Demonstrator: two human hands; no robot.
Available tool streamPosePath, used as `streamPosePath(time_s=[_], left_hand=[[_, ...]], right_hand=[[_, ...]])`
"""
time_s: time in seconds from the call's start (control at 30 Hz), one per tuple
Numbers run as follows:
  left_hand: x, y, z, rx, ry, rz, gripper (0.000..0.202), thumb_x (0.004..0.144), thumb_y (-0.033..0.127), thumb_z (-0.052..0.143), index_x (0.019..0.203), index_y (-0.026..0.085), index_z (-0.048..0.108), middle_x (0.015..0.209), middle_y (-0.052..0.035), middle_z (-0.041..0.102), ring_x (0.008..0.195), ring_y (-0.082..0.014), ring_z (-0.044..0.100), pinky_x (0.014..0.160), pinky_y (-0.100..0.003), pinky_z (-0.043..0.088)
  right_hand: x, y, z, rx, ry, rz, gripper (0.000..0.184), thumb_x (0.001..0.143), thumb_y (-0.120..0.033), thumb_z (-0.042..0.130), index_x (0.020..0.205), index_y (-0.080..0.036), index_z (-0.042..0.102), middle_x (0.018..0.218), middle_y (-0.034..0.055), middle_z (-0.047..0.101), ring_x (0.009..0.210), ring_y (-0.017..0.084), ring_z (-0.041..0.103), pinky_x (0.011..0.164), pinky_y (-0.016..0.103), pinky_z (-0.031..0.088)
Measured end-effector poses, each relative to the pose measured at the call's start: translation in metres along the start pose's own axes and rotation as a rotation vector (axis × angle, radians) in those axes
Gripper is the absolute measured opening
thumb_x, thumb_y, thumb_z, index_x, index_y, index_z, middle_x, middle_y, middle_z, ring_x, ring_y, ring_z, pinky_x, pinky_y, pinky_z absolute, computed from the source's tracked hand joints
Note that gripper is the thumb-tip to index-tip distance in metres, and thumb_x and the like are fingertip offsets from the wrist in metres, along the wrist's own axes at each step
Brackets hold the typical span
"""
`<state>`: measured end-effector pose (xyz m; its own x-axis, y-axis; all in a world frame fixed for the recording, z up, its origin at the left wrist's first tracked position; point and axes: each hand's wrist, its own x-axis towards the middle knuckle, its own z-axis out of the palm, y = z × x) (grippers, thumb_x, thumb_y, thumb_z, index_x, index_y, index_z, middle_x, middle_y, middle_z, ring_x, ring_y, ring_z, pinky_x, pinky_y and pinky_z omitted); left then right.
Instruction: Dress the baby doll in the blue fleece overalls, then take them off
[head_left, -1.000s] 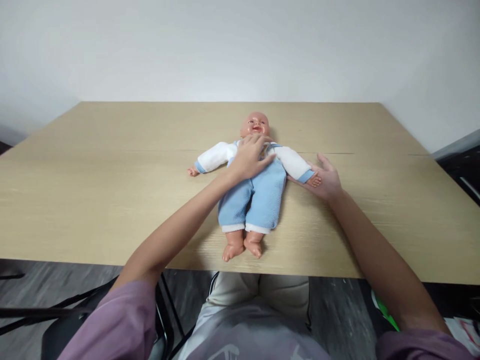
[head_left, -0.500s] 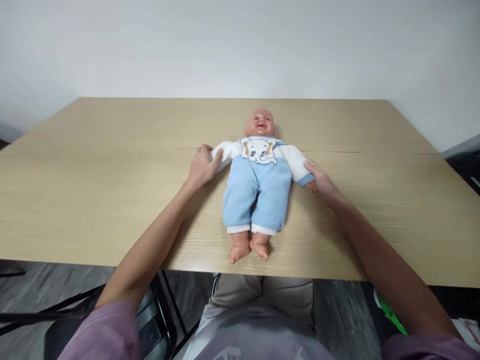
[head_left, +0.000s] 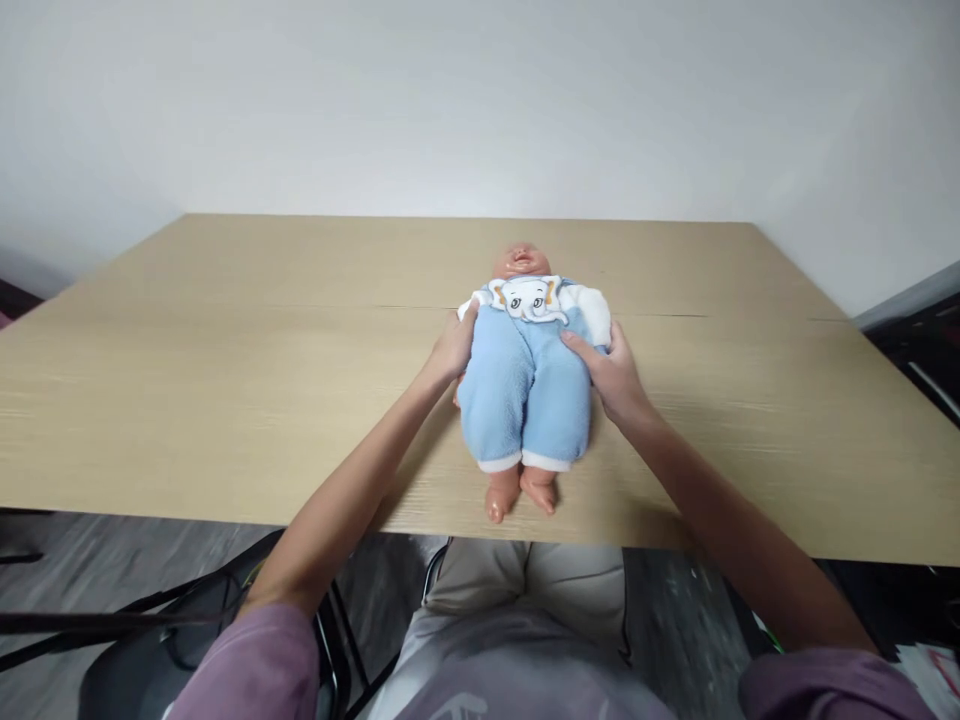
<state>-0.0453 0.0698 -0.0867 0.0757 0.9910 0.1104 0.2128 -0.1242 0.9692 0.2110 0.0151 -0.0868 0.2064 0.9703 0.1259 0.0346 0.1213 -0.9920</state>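
Note:
A baby doll [head_left: 529,370] lies on its back on the wooden table [head_left: 262,400], feet towards me and head towards the wall. It wears light blue fleece overalls with an elephant on the bib and white sleeves. My left hand [head_left: 456,342] grips the doll's side at the left, thumb by the white sleeve. On the other side, my right hand [head_left: 611,375] holds the doll at its right flank, thumb across the blue overalls and fingers round the sleeve. The fingertips of both hands are partly hidden by the doll.
A pale wall [head_left: 480,100] stands behind the table. Below the near edge are my legs in beige trousers [head_left: 525,580], a black chair [head_left: 165,650] at the left and dark items with papers [head_left: 926,680] at the lower right.
Both hands have moved inward from the doll's outstretched arms to the sides of its body. The doll's arms now lie close to its body, and its head is tipped further back.

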Motion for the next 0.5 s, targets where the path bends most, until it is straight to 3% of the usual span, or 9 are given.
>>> streamPosePath(time_s=[0.13, 0.27, 0.33, 0.43, 0.5], left_hand=[[-0.054, 0.034, -0.001, -0.039, 0.054, -0.025, 0.079, 0.114, 0.083, 0.043, 0.148, 0.017, 0.07, 0.154, -0.021, 0.075, 0.16, -0.0444, 0.058, 0.133, -0.058, 0.047], [-0.148, 0.054, 0.009, -0.065, 0.089, -0.085, 0.082, 0.114, 0.082, 0.046, 0.163, 0.018, 0.054, 0.172, -0.0216, 0.061, 0.167, -0.0396, 0.052, 0.14, -0.056, 0.043], [-0.204, 0.047, 0.017, -0.104, 0.063, -0.091, 0.085, 0.111, 0.086, 0.048, 0.17, 0.024, 0.046, 0.178, -0.0176, 0.055, 0.17, -0.0356, 0.049, 0.143, -0.053, 0.041], [-0.289, 0.016, 0.027, -0.116, -0.067, -0.149, 0.096, 0.107, 0.09, 0.053, 0.178, 0.027, 0.038, 0.184, -0.0166, 0.047, 0.177, -0.0385, 0.038, 0.148, -0.058, 0.034], [-0.335, -0.007, 0.029, -0.104, -0.15, -0.204, 0.089, 0.106, 0.086, 0.059, 0.172, 0.027, 0.051, 0.181, -0.0178, 0.05, 0.175, -0.0416, 0.04, 0.146, -0.064, 0.036]], right_hand=[[-0.037, -0.044, -0.02, -0.06, -0.013, -0.06, 0.072, 0.083, -0.051, 0.099, 0.145, -0.024, 0.072, 0.145, 0.0116, 0.081, 0.13, 0.033, 0.079, 0.12, 0.052, 0.063], [-0.103, -0.084, -0.055, -0.243, -0.038, -0.214, 0.077, 0.087, -0.048, 0.097, 0.155, -0.026, 0.069, 0.145, 0.0108, 0.081, 0.125, 0.033, 0.081, 0.109, 0.05, 0.07], [-0.141, -0.091, -0.084, -0.413, -0.038, -0.368, 0.075, 0.089, -0.042, 0.094, 0.159, -0.029, 0.069, 0.144, 0.0097, 0.08, 0.13, 0.035, 0.08, 0.112, 0.05, 0.07], [-0.194, -0.086, -0.136, -0.598, -0.111, -0.592, 0.098, 0.082, -0.036, 0.095, 0.173, -0.038, 0.059, 0.143, 0.0091, 0.081, 0.125, 0.038, 0.084, 0.1, 0.047, 0.075], [-0.223, -0.08, -0.165, -0.613, -0.357, -0.64, 0.096, 0.082, -0.044, 0.094, 0.173, -0.043, 0.061, 0.141, 0.009, 0.084, 0.119, 0.039, 0.087, 0.093, 0.045, 0.078]])
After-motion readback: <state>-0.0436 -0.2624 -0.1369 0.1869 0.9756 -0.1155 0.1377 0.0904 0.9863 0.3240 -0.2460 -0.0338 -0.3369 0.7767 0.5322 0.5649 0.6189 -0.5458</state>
